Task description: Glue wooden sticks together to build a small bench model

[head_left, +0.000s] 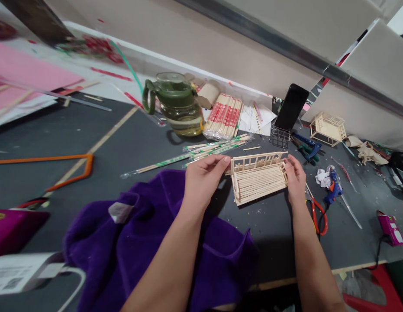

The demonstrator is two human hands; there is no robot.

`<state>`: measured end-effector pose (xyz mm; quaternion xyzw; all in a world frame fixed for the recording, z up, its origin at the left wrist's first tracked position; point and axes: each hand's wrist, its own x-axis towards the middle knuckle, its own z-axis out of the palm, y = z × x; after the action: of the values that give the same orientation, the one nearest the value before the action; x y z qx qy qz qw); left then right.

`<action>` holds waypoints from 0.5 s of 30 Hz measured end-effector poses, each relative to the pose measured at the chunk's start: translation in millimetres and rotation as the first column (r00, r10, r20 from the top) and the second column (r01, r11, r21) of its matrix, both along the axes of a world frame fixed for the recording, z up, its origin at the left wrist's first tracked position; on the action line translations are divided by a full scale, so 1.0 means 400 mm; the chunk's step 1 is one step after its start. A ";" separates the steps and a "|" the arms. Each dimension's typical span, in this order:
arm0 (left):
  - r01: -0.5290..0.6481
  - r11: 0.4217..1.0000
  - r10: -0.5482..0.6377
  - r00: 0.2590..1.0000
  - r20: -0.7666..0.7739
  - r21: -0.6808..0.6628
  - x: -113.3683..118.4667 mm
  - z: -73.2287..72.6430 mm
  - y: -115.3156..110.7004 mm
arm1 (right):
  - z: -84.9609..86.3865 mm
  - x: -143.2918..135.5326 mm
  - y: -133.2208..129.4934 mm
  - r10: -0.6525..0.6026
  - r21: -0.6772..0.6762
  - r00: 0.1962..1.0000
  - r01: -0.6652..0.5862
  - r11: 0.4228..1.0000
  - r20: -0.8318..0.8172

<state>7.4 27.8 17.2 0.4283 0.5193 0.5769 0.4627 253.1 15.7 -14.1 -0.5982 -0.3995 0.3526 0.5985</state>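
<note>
Between my two hands is a small wooden model bench [260,182], built of thin sticks, with a slatted seat and a railed back. My left hand [206,175] pinches its left end between thumb and fingers. At the opposite end, my right hand [295,177] grips the side rail, its fingertips partly behind the wood. The bench is tilted so the seat faces me. Under my left forearm lies a purple cloth [133,247]. Red-handled scissors [319,216] and a blue glue gun [334,190] rest to the right of my right hand.
Behind the bench stand a glass teapot [180,108] with a green lid, bundled chopsticks [223,115] and a phone [291,108] on a wire stand. Wrapped chopsticks [169,162] lie nearer. Another stick model [328,128] sits back right. An orange hacksaw frame [87,167] lies left.
</note>
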 end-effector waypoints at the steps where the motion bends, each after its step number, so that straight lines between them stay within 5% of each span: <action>1: 0.002 1.000 -0.002 1.000 0.000 -0.002 0.001 0.000 0.000 | 0.002 -0.002 -0.001 -0.006 -0.005 1.000 0.006 1.000 0.000; 15: 0.068 0.998 -0.067 0.998 0.011 -0.010 0.016 -0.006 -0.009 | 0.071 0.010 -0.080 -0.015 -0.139 0.998 0.024 0.990 0.064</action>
<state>13.8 24.4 14.8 0.4402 0.5050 0.5605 0.4868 257.2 -16.3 14.2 -0.6534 -0.3866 0.3548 0.5457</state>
